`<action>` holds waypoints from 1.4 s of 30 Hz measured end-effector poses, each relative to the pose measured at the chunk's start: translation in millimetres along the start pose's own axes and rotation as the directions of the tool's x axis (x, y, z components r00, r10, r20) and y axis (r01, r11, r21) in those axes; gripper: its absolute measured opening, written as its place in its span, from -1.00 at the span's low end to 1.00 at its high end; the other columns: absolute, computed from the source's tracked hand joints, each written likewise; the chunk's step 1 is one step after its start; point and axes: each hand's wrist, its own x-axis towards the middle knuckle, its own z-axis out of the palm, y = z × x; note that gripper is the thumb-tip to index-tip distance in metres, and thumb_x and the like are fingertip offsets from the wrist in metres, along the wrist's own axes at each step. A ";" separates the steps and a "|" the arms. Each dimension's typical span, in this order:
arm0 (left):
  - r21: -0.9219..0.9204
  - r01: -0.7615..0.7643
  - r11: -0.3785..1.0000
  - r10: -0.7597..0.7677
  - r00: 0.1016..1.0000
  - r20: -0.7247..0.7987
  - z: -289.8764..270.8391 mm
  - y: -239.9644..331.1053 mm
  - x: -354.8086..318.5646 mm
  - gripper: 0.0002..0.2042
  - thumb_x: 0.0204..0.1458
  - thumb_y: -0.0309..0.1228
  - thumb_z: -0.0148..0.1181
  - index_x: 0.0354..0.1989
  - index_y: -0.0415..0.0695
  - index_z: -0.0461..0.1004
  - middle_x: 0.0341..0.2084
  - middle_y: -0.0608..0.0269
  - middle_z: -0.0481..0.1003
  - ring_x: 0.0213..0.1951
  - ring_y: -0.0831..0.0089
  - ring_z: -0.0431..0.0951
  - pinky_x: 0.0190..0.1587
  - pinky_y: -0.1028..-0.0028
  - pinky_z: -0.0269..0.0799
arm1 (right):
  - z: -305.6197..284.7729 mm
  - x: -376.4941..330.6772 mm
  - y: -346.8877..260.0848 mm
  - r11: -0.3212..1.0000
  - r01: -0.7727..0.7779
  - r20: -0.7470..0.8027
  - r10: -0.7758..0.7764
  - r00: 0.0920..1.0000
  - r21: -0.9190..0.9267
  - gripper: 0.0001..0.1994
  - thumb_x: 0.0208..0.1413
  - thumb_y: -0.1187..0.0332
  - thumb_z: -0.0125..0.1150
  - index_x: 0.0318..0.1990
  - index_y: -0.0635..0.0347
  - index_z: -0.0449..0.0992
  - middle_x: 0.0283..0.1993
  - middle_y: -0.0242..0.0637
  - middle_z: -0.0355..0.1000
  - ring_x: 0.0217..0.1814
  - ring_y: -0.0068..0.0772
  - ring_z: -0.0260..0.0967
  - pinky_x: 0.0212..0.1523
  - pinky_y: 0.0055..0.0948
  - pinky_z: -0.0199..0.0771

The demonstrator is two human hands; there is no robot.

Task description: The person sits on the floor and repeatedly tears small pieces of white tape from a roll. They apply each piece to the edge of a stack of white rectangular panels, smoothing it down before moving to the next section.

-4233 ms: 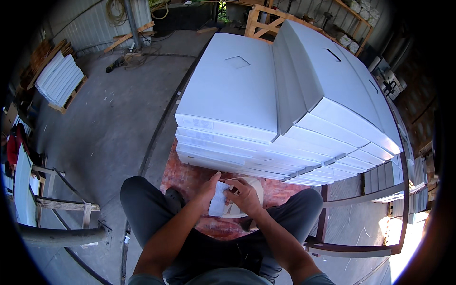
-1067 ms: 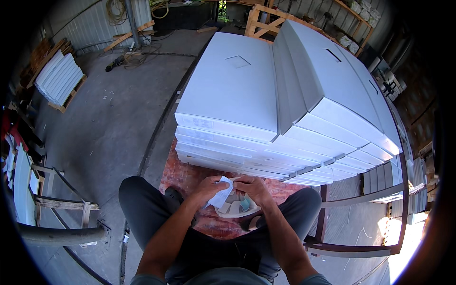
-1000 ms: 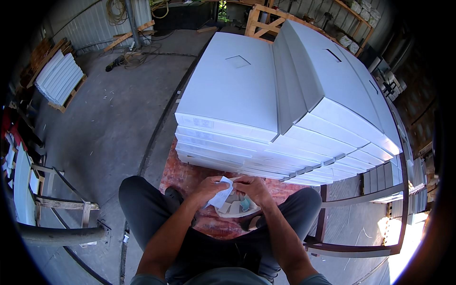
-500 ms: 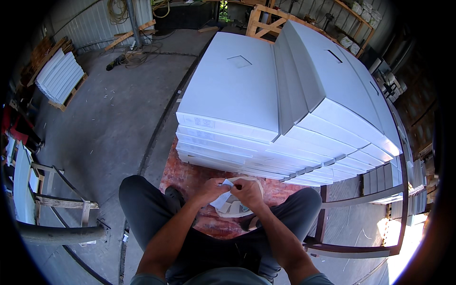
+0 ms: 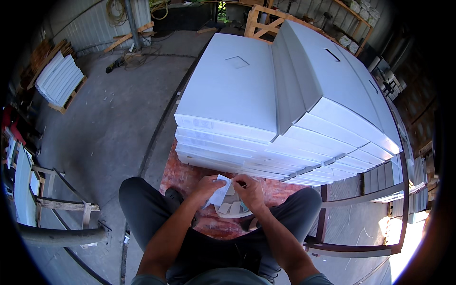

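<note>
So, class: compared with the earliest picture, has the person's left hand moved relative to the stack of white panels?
Yes. The left hand, pinching the small white sheet, has risen slightly toward the lower front edge of the stack of white panels.

We see even, shaded daylight on the stack of white panels, harsh glare low to its right, a black fisheye rim bending edges, focus sharp
</note>
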 end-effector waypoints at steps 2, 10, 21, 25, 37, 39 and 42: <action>0.022 0.010 1.000 -0.010 1.000 -0.011 3.1 3.2 -0.8 -0.75 0.11 -0.36 0.21 -0.11 -0.24 0.56 -0.32 0.23 0.60 -0.38 0.50 0.59 -0.32 0.48 0.48 | 2.4 0.1 5.1 0.999 0.033 -0.018 -0.033 0.999 -0.020 -0.82 0.07 0.33 0.27 -0.23 0.22 0.57 -0.33 -0.14 0.54 -0.34 -0.22 0.52 -0.27 -0.37 0.48; 0.202 -0.073 0.977 0.064 0.997 0.053 1.1 -9.0 4.2 -0.77 0.13 -0.38 0.18 -0.10 -0.22 0.57 -0.33 0.28 0.59 -0.37 0.54 0.56 -0.30 0.52 0.46 | 0.3 4.7 12.4 0.990 -0.135 0.099 0.139 0.985 -0.043 -0.75 0.09 0.27 0.29 -0.15 0.22 0.60 -0.32 -0.22 0.55 -0.33 -0.41 0.50 -0.24 -0.44 0.49; 0.034 -0.042 0.999 0.039 0.996 0.082 8.9 -4.3 -4.4 -0.70 0.20 -0.25 0.11 -0.04 -0.19 0.55 -0.34 0.30 0.58 -0.33 0.54 0.53 -0.25 0.50 0.43 | -11.6 12.2 35.7 0.858 -0.405 0.234 0.343 0.910 0.315 -0.78 0.13 0.33 0.24 -0.16 0.29 0.57 -0.40 -0.37 0.48 -0.39 -0.59 0.38 -0.38 -0.57 0.37; -0.064 -0.032 0.997 0.033 0.999 0.019 7.5 -1.9 -4.6 -0.69 0.22 -0.23 0.07 -0.02 -0.16 0.54 -0.37 0.31 0.56 -0.41 0.54 0.52 -0.33 0.49 0.43 | -9.8 11.4 43.0 0.844 -0.395 0.226 0.332 0.916 0.363 -0.80 0.13 0.34 0.24 -0.19 0.28 0.58 -0.40 -0.37 0.49 -0.39 -0.59 0.39 -0.38 -0.58 0.36; 0.153 -0.107 0.982 0.102 0.994 0.040 15.9 -27.6 2.8 -0.85 0.15 -0.38 0.14 -0.22 -0.20 0.51 -0.51 0.35 0.49 -0.58 0.64 0.39 -0.57 0.58 0.25 | 0.2 3.6 45.1 0.993 -0.118 0.140 0.114 0.984 0.023 -0.71 0.08 0.21 0.27 -0.19 0.27 0.61 -0.30 -0.10 0.57 -0.29 -0.26 0.54 -0.24 -0.36 0.49; 0.121 -0.113 0.986 0.111 0.994 0.026 13.9 -33.0 5.4 -0.85 0.13 -0.38 0.16 -0.26 -0.20 0.51 -0.54 0.35 0.49 -0.62 0.64 0.38 -0.61 0.58 0.23 | -2.2 4.1 41.4 0.995 -0.092 0.116 0.095 0.989 -0.037 -0.71 0.08 0.21 0.26 -0.20 0.28 0.60 -0.32 -0.08 0.57 -0.31 -0.24 0.55 -0.25 -0.35 0.49; 0.099 -0.070 0.993 0.076 0.996 -0.055 0.3 -51.9 19.1 -0.87 0.09 -0.39 0.17 -0.29 -0.20 0.51 -0.57 0.32 0.48 -0.69 0.62 0.36 -0.69 0.55 0.21 | -10.8 3.9 17.0 0.984 -0.166 -0.079 0.161 0.984 -0.064 -0.75 0.10 0.26 0.24 -0.22 0.29 0.60 -0.36 -0.15 0.57 -0.32 -0.36 0.53 -0.24 -0.39 0.48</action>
